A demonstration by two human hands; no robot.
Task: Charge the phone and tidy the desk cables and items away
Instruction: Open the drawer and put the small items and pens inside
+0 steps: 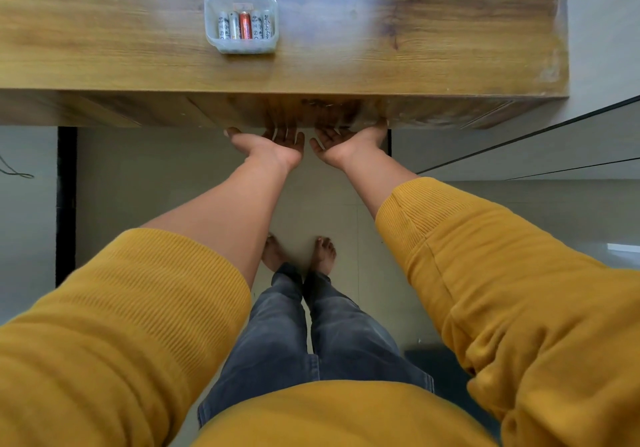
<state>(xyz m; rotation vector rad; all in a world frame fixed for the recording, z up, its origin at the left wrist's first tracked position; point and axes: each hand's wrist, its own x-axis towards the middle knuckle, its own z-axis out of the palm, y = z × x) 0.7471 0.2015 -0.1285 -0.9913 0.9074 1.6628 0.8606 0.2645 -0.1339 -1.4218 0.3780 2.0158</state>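
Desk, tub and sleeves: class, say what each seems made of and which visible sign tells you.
Desk: wood or wood-look laminate, smooth with slight sheen; grain streaks and a knot show, so which is open.
Tub: clear thin plastic; the batteries show through its walls.
Sleeves: mustard knitted fabric, matte; fine ribbing runs along them.

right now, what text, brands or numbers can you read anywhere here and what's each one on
"Heybright": printed along the rightmost white battery in the clear plastic tub on the wooden desk.
Markings on the other white batteries: too small and blurred to read.
Print on the orange battery: not readable.
Nothing else shows legible text.
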